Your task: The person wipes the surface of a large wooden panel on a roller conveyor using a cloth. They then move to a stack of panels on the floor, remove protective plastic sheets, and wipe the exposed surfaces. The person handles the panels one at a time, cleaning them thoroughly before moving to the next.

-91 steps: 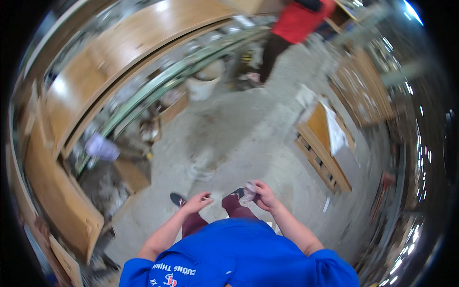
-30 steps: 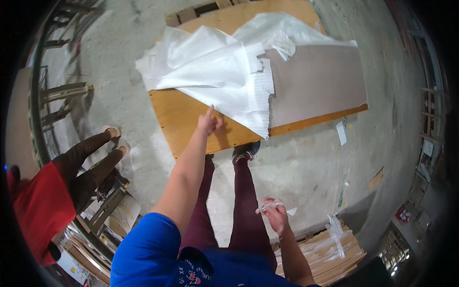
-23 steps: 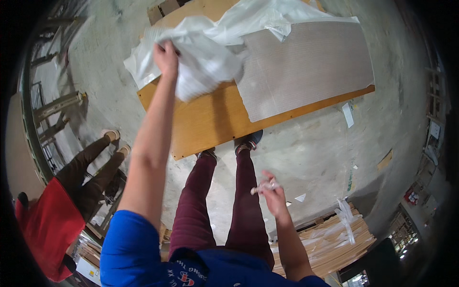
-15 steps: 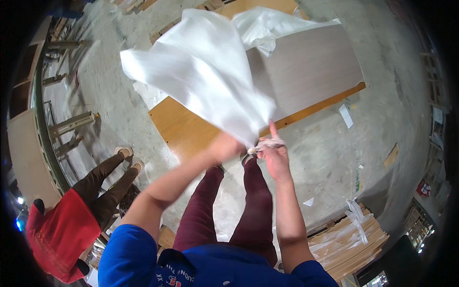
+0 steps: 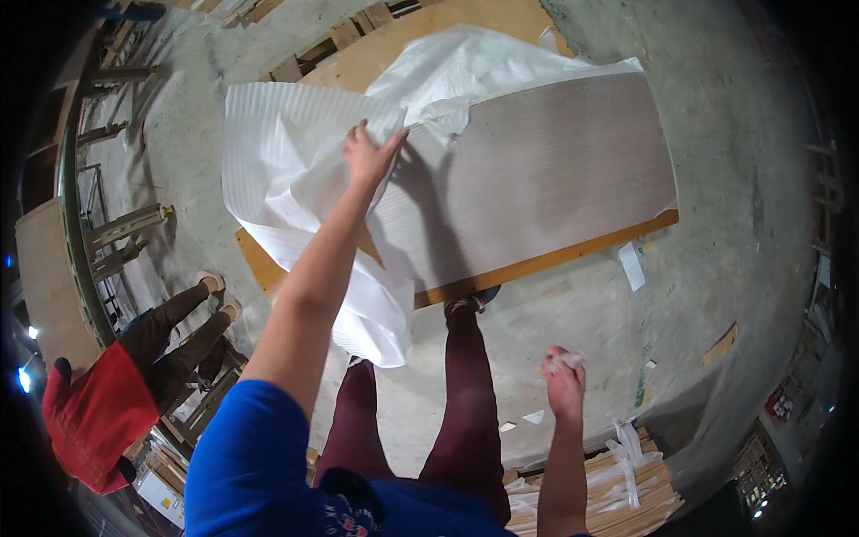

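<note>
My left hand [image 5: 369, 159] reaches out over a white foam wrapping sheet [image 5: 268, 134], fingers and thumb spread, touching it near its right edge. The sheet is rumpled, covering the left end of a grey-brown panel [image 5: 555, 170] and hanging down toward my legs. That panel lies flat over an orange-brown wooden board [image 5: 573, 255], whose front edge and left corner show. My right hand [image 5: 564, 389] is held low at the right, away from the panel. Its fingers are curled around a small crumpled whitish strip [image 5: 570, 359], whose exact kind I cannot make out.
More white wrapping [image 5: 474, 63] lies bunched along the panel's far edge. At left, a person in a red top [image 5: 98, 421] stands near a metal-legged rack [image 5: 130, 228]. A stack of wooden strips [image 5: 617, 492] is at lower right. Paper scraps [image 5: 632, 267] lie on the concrete floor.
The foam sheet has come down from the air onto the panel's left end. My left hand has moved forward onto it; my right hand has drawn back to the right with the crumpled strip.
</note>
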Demonstrator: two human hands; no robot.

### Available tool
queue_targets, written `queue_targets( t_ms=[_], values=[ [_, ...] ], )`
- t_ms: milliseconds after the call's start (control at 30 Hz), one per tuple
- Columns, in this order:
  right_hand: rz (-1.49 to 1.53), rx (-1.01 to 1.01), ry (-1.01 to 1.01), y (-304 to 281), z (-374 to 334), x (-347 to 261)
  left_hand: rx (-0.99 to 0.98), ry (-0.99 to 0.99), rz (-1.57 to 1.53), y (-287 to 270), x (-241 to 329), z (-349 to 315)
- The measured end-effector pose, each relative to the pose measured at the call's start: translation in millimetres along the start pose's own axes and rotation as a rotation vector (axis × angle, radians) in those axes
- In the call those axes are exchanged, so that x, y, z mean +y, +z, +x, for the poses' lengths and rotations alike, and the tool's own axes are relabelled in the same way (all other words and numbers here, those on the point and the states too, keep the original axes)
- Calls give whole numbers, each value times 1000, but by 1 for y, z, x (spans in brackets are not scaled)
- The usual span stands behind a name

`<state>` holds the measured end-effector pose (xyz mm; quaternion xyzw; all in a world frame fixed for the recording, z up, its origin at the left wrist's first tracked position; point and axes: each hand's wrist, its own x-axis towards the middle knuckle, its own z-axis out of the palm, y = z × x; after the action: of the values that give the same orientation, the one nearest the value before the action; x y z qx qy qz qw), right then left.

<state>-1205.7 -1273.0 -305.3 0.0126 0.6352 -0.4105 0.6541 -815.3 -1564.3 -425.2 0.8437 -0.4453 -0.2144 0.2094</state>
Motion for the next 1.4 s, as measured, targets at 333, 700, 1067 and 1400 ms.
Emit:
queue_targets(
  t_ms=[333, 700, 1067, 1400],
  values=[
    [171, 116, 106, -68, 36, -9, -8, -285, -1037, 95, 40, 22],
    [76, -71, 160, -26, 28, -13, 39, -591, -295, -50, -197, -125],
    [32, 86, 94, -15, 3, 21, 202, -573, -68, 52, -106, -124],
    [89, 93, 16, -19, -22, 35, 125, -396, 425, 51, -100, -142]
  ],
)
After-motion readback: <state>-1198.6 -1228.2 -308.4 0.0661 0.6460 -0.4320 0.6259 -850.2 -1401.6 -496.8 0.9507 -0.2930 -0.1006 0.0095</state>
